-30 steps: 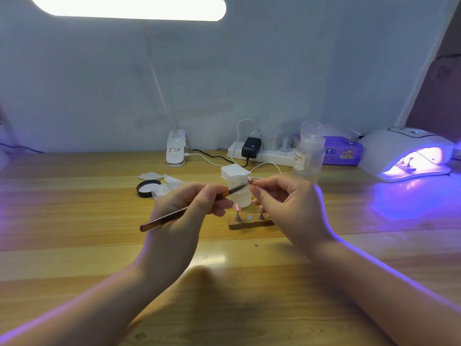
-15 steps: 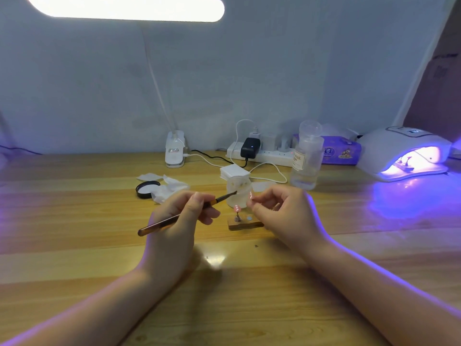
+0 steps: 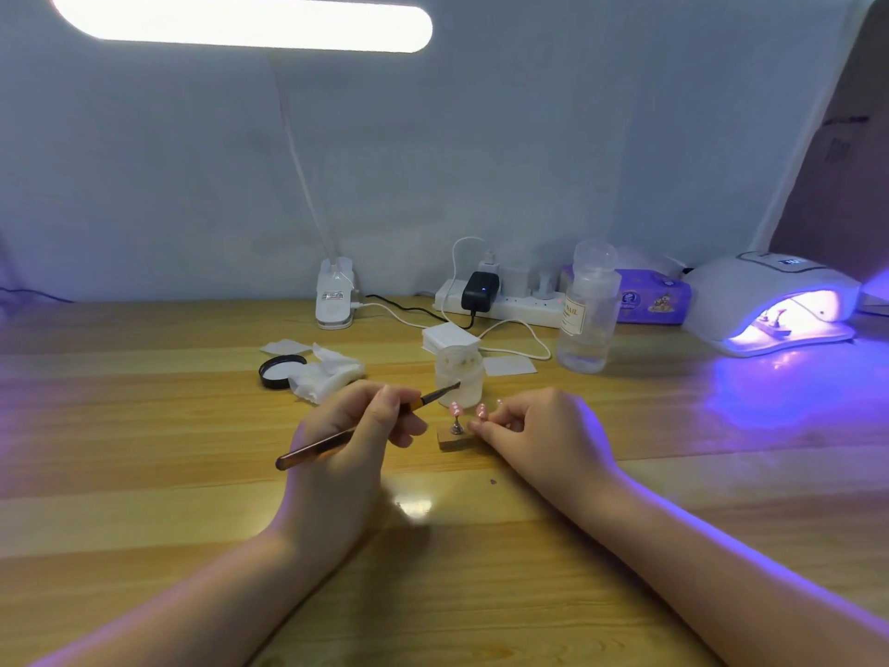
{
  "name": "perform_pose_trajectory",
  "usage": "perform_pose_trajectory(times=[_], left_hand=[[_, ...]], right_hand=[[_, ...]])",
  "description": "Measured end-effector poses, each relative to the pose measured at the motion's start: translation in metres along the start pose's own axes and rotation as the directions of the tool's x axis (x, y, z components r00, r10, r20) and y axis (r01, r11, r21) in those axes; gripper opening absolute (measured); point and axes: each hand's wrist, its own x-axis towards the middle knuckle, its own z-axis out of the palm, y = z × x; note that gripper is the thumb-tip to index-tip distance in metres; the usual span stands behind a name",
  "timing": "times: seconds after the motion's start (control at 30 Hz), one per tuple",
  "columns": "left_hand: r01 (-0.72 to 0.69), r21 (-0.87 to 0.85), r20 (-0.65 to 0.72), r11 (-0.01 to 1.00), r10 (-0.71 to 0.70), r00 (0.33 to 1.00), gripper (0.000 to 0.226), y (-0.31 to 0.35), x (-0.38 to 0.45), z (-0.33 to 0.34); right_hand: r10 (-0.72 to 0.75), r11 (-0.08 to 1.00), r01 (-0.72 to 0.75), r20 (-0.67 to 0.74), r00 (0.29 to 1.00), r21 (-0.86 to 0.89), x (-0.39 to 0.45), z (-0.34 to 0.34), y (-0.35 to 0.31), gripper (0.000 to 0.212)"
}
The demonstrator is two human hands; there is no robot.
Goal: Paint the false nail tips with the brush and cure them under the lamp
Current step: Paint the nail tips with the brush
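Single head view, looking down on a wooden table (image 3: 144, 474). Left hand (image 3: 346, 440), centre of frame, grips a brush (image 3: 365, 428) between thumb and curled fingers; the handle runs down-left past the hand, the bristle end points up-right and sits in front of a small frosted jar (image 3: 459, 377); contact with the jar cannot be told. Right hand (image 3: 543, 440), just right of centre, fingers curled, pinching a pink nail tip (image 3: 481, 410) at its stem, low over a small wooden block (image 3: 454, 442). A second pink nail tip (image 3: 455, 409) stands upright on a metal stand on the block, just left of the pinched one. Whether the pinched tip is seated in the block cannot be told; the fingers hide its base. Curing lamp (image 3: 769, 300) at right edge of frame, well apart from the hands, lit violet inside, with small items on its floor too blurred to name. Violet glow spills on the table before it. Behind the jar: a stack of white pads (image 3: 450, 337). Left of the jar: crumpled tissue (image 3: 327, 373) and a black lid (image 3: 279, 370), touching or nearly so. Right of the jar: a clear bottle (image 3: 589, 315) with a label. Along the wall: power strip (image 3: 510, 305) with a black adapter (image 3: 481, 291), purple tissue pack (image 3: 654, 300), white clamp base (image 3: 335, 300) of the desk light (image 3: 240, 21) glowing at upper left.
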Motion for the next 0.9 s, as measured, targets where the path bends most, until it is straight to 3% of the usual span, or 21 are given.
perform_pose_trajectory(times=[0.17, 0.3, 0.57, 0.8, 0.9], left_hand=[[-0.006, 0.004, -0.008, 1.000, 0.006, 1.000, 0.022, -0.001, 0.001, 0.000], [-0.007, -0.003, -0.018, 1.000, 0.007, 1.000, 0.022, -0.002, 0.002, -0.001], [-0.013, 0.008, 0.007, 1.000, 0.013, 1.000, 0.019, -0.003, 0.003, -0.002], [-0.013, -0.018, 0.013, 1.000, 0.014, 1.000, 0.027, -0.002, 0.001, -0.001], [-0.008, -0.014, 0.020, 1.000, 0.008, 1.000, 0.027, -0.001, 0.001, -0.001]], right_hand=[[-0.111, 0.963, 0.114, 0.028, 0.993, -0.245, -0.001, -0.008, -0.003, 0.033], [-0.212, 0.819, 0.247, 0.128, 0.969, -0.518, 0.000, -0.024, -0.002, 0.040], [-0.259, 0.785, 0.377, 0.292, 0.921, -0.492, 0.008, -0.032, 0.011, 0.032], [-0.311, 0.768, 0.391, 0.238, 0.920, -0.506, 0.005, -0.019, 0.015, 0.037], [-0.289, 0.808, 0.336, 0.171, 0.942, -0.483, 0.004, -0.015, 0.014, 0.036]])
